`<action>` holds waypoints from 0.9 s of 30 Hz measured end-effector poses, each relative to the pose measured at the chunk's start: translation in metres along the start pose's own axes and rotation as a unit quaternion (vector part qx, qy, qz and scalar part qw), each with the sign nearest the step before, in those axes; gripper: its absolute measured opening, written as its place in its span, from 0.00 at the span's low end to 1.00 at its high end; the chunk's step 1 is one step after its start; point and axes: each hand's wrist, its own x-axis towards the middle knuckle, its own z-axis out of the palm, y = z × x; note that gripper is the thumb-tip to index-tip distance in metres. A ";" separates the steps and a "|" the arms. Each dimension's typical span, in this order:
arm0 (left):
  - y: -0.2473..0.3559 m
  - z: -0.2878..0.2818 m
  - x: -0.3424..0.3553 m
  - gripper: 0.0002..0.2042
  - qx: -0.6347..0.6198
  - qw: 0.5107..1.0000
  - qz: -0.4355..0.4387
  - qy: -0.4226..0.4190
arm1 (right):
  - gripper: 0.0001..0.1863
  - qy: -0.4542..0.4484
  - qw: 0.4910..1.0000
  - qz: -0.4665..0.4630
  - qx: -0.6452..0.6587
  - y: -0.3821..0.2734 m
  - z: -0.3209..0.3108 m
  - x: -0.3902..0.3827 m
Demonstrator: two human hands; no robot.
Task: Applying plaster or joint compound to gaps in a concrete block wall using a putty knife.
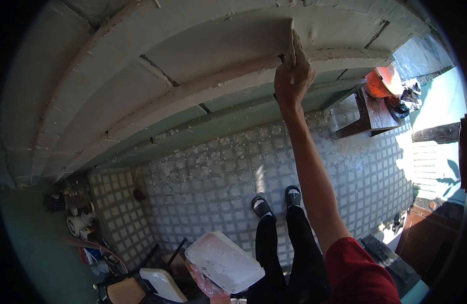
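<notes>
My right hand (294, 81) is raised at the end of an outstretched arm, fingers closed round a putty knife (294, 40). Seen nearly edge-on, the blade meets the pale, smooth panel (218, 45) of the wall, and whitish paste clings to it and to my fingers. Low in front of my body, my left hand (210, 286) grips a white plastic tub (224, 261) from its lower left side. White residue smears the tub and that hand. The tub's far side hides some of my left fingers.
White flecks dot the tiled floor (208, 177) below the wall. An orange bucket (383, 82) sits on a wooden stool (367, 114) at the right. A chair (127, 291) stands close by my left hand; assorted items (84, 223) line the left side.
</notes>
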 end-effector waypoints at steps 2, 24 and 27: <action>0.002 -0.003 0.001 0.33 -0.004 1.000 -0.005 -0.012 | 0.27 -0.022 1.000 -0.005 0.017 -0.026 0.012 -0.016; 0.036 -0.015 0.023 0.32 -0.001 1.000 0.001 0.003 | 0.30 -0.029 0.998 -0.037 0.038 -0.087 0.050 -0.043; 0.036 -0.015 0.023 0.32 0.011 1.000 -0.009 -0.003 | 0.30 -0.097 0.992 -0.071 0.033 -0.099 0.056 -0.068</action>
